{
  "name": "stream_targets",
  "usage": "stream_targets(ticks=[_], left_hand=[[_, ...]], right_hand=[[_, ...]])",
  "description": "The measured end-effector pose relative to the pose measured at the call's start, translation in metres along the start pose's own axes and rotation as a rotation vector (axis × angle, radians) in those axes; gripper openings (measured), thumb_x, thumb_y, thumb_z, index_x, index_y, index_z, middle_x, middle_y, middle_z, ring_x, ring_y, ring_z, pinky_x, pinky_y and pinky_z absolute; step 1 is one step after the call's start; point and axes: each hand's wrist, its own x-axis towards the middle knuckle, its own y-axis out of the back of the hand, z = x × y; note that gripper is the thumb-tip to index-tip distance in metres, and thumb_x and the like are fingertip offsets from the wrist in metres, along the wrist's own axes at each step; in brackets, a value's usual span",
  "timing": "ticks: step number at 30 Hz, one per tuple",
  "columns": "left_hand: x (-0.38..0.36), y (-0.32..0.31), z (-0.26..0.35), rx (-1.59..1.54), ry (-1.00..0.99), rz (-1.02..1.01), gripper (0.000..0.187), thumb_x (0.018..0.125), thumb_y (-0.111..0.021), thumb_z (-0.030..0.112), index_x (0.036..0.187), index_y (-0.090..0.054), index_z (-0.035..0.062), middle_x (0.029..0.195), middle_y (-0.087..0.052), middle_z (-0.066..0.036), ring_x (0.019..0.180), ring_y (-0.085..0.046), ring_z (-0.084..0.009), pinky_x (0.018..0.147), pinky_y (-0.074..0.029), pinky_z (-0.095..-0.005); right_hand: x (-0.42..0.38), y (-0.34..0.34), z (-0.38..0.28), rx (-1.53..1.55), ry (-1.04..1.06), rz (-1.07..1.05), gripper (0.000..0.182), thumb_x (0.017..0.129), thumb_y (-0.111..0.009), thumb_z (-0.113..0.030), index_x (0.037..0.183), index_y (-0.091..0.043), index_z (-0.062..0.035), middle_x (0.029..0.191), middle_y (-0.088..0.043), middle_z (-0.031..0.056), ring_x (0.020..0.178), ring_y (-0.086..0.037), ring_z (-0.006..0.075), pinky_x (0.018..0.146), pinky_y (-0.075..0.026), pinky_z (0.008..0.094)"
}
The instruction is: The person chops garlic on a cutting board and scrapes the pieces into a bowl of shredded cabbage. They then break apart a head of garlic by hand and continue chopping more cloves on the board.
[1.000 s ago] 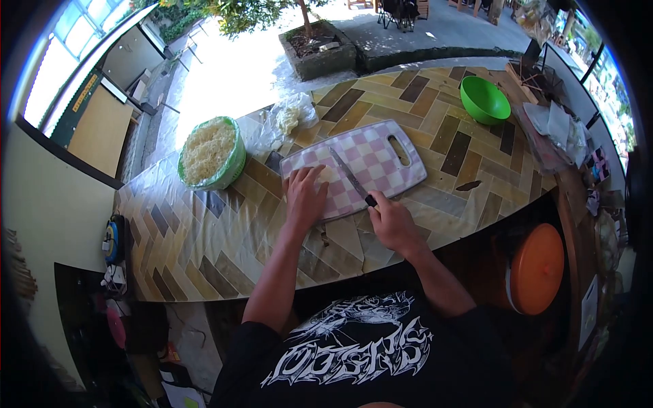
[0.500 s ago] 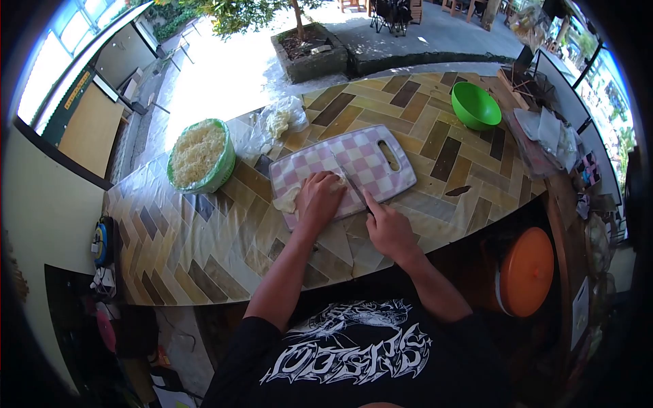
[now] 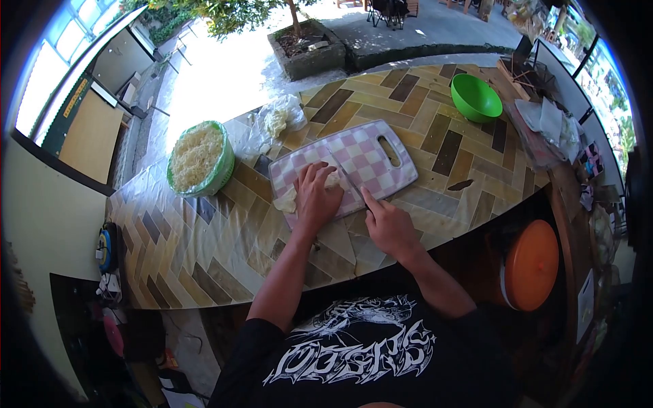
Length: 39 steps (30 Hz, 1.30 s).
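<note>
A pink and white checked cutting board [image 3: 357, 153] lies on the tiled table. My left hand [image 3: 318, 197] is on its left part, fingers bent over a pale piece of food [image 3: 332, 179]. Another pale piece [image 3: 286, 202] rests by the board's left edge, beside that hand. My right hand [image 3: 389, 226] is closed round the handle of a knife [image 3: 345, 174], at the board's near edge. The blade points up and left across the board, just right of the pale food. How firmly the left fingers press the food is hard to see.
On the left stands a green-rimmed basket [image 3: 227, 163] of pale shreds. A plastic bag [image 3: 291, 111] with pale food lies behind the board. A green bowl [image 3: 476, 99] is at the back right. An orange lid [image 3: 532, 265] shows below the table's right side.
My left hand's fingers have lifted and spread a little, showing more of the pale food. The right hand with the knife has stayed nearly in place. The view has tilted slightly.
</note>
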Motion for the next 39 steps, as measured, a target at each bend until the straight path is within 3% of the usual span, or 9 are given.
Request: stream_targets(ticks=[5, 8, 14, 17, 25, 32, 39], left_hand=[[0.001, 0.001, -0.008, 0.000, 0.081, -0.094, 0.029, 0.086, -0.082, 0.019, 0.112, -0.081, 0.0053, 0.120, -0.076, -0.010, 0.123, -0.063, -0.0319, 0.109, -0.044, -0.0444], [0.004, -0.003, -0.015, -0.037, 0.027, -0.098, 0.025, 0.088, -0.079, 0.015, 0.111, -0.081, 0.0047, 0.113, -0.078, -0.011, 0.117, -0.067, -0.0321, 0.106, -0.046, -0.0438], [0.013, -0.006, -0.012, -0.105, 0.147, -0.058, 0.017, 0.090, -0.076, 0.013, 0.104, -0.080, 0.0045, 0.102, -0.080, -0.011, 0.105, -0.070, -0.0359, 0.101, -0.049, -0.0457], [0.007, -0.012, -0.016, -0.024, 0.006, -0.018, 0.016, 0.091, -0.074, 0.013, 0.103, -0.079, 0.0045, 0.104, -0.078, -0.011, 0.107, -0.069, -0.0352, 0.100, -0.050, -0.0457], [0.005, -0.016, -0.016, 0.028, -0.061, 0.001, 0.014, 0.090, -0.074, 0.013, 0.101, -0.079, 0.0050, 0.108, -0.074, -0.009, 0.106, -0.067, -0.0324, 0.097, -0.049, -0.0449], [0.007, -0.011, -0.012, 0.068, -0.091, 0.008, 0.010, 0.088, -0.073, 0.012, 0.097, -0.077, 0.0087, 0.102, -0.072, -0.005, 0.105, -0.067, -0.0284, 0.097, -0.049, -0.0435], [0.006, -0.012, -0.015, 0.055, -0.071, -0.032, 0.016, 0.092, -0.074, 0.014, 0.106, -0.080, 0.0083, 0.106, -0.074, -0.006, 0.105, -0.067, -0.0293, 0.098, -0.047, -0.0436]], right_hand=[[-0.002, -0.003, 0.004, -0.017, 0.014, 0.020, 0.060, 0.101, -0.061, -0.019, 0.160, -0.050, -0.0141, 0.097, -0.072, 0.0186, 0.081, -0.073, 0.0423, 0.074, -0.060, 0.0534], [-0.004, -0.005, 0.004, -0.039, 0.019, 0.007, 0.061, 0.101, -0.061, -0.020, 0.160, -0.050, -0.0144, 0.095, -0.072, 0.0187, 0.079, -0.073, 0.0420, 0.073, -0.060, 0.0532], [-0.003, 0.000, -0.013, -0.101, -0.015, -0.033, 0.061, 0.100, -0.062, -0.017, 0.160, -0.051, -0.0146, 0.095, -0.070, 0.0172, 0.079, -0.071, 0.0408, 0.071, -0.059, 0.0524], [-0.004, 0.000, -0.026, -0.190, -0.021, -0.056, 0.063, 0.100, -0.062, -0.018, 0.161, -0.049, -0.0145, 0.095, -0.070, 0.0163, 0.074, -0.073, 0.0391, 0.067, -0.061, 0.0510], [-0.013, -0.011, -0.050, -0.392, -0.005, -0.064, 0.066, 0.097, -0.062, -0.015, 0.161, -0.048, -0.0084, 0.091, -0.066, 0.0117, 0.069, -0.076, 0.0281, 0.059, -0.062, 0.0423], [-0.013, 0.004, -0.056, -0.440, 0.010, -0.097, 0.065, 0.096, -0.062, -0.011, 0.160, -0.050, -0.0085, 0.091, -0.066, 0.0111, 0.068, -0.076, 0.0267, 0.061, -0.063, 0.0405], [-0.001, -0.010, -0.035, -0.487, 0.062, -0.096, 0.064, 0.096, -0.062, -0.010, 0.159, -0.051, -0.0078, 0.089, -0.067, 0.0123, 0.070, -0.077, 0.0272, 0.062, -0.064, 0.0403]])
